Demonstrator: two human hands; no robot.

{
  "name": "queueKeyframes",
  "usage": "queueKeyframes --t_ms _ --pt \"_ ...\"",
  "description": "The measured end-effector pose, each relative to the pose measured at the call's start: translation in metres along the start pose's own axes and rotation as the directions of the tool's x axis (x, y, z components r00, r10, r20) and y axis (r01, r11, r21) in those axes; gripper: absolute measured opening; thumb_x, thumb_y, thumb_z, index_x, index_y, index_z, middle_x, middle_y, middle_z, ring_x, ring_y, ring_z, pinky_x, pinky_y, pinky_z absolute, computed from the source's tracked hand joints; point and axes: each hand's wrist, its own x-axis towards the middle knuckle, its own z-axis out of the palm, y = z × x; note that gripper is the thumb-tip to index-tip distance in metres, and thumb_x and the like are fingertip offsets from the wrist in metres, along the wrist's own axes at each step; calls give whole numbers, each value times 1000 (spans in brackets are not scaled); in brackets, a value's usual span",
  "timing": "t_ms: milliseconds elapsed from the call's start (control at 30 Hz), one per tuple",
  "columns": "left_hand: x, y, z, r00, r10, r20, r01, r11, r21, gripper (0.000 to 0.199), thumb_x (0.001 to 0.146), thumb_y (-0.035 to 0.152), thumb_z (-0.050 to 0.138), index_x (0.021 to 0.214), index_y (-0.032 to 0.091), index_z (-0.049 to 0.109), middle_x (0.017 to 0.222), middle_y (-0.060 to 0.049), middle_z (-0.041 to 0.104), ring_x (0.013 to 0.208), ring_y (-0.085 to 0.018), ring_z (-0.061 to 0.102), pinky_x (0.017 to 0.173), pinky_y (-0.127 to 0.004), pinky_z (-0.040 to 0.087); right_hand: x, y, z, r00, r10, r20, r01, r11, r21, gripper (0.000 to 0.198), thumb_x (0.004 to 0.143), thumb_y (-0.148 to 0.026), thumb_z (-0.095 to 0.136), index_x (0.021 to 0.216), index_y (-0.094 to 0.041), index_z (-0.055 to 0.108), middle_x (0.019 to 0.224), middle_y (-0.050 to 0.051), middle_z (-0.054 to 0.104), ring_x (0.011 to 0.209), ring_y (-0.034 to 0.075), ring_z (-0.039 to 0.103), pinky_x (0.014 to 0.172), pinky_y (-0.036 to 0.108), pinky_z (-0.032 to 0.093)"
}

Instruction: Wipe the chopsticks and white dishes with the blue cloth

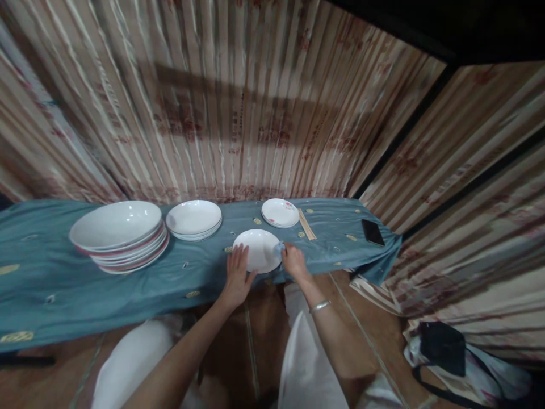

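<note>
A white plate lies on the blue-green tablecloth in front of me. My left hand rests on its left rim with the fingers stretched out and the thumb apart. At the right rim, my right hand is closed around a small light-blue cloth, which touches the plate; most of the cloth is hidden by the fingers. Beyond this plate are a few smaller plates with red flowers, stacked, and a bundle of chopsticks beside them.
To the left stand a tall stack of large white dishes and a lower stack of plates. A black phone lies near the table's right end. Patterned curtains hang behind. A bag sits on the floor at right.
</note>
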Motion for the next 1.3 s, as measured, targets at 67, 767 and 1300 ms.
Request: queueKeyframes --t_ms 67,767,1300 --pt "1 -7 -2 971 -213 -106 187 958 -216 62 83 32 58 141 19 41 154 -15 34 146 -30 22 117 -53 16 10 -3 0 1000 -22 9 23 998 -57 27 90 -12 42 101 -14 66 100 17 71 94 23 66 80 28 45" --pt "4 26 -31 715 -631 301 462 104 -881 25 69 32 72 87 17 65 105 -10 66 102 -26 61 78 -43 54 79 -88 38 886 -429 177 461 858 -226 32 85 -1 40 94 -7 70 93 21 69 92 25 61 96 40 35" --pt "16 24 -47 497 -748 441 467 -198 -862 45 97 48 29 89 15 59 70 -6 60 60 -17 59 58 -28 51 -11 -128 19 710 -632 310 699 686 -202 21 91 -14 48 104 -11 64 110 12 65 99 24 54 86 33 41"
